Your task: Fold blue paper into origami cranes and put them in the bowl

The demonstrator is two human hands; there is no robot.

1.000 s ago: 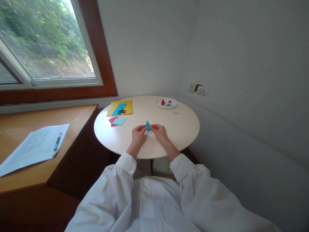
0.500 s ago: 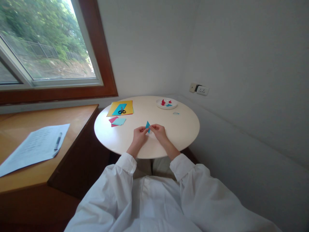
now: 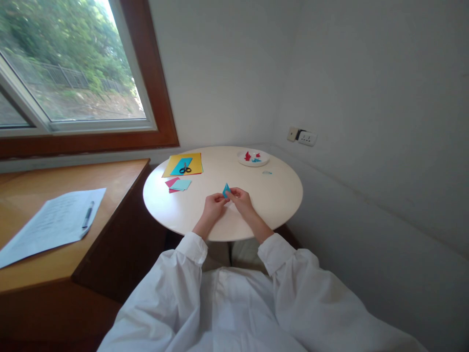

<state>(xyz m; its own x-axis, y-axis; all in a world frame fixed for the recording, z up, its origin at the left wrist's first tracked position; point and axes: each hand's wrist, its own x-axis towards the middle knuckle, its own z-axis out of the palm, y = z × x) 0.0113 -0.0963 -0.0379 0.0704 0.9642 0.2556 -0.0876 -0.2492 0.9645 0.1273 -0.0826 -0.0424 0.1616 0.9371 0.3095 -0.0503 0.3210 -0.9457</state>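
Observation:
Over the near half of a round white table, my left hand and my right hand meet, fingers pinched on a small folded blue paper piece. The paper's pointed tip sticks up between the fingertips. Both wrists come out of white sleeves. The lower part of the paper is hidden by my fingers.
Black scissors lie on yellow and blue sheets at the table's far left, with pink and light-blue squares nearer. A white plate holds red and blue folded pieces. A wooden desk on the left carries paper and a pen.
The blue paper has turned and tilted slightly to the right between my fingers; both hands stay in nearly the same spot.

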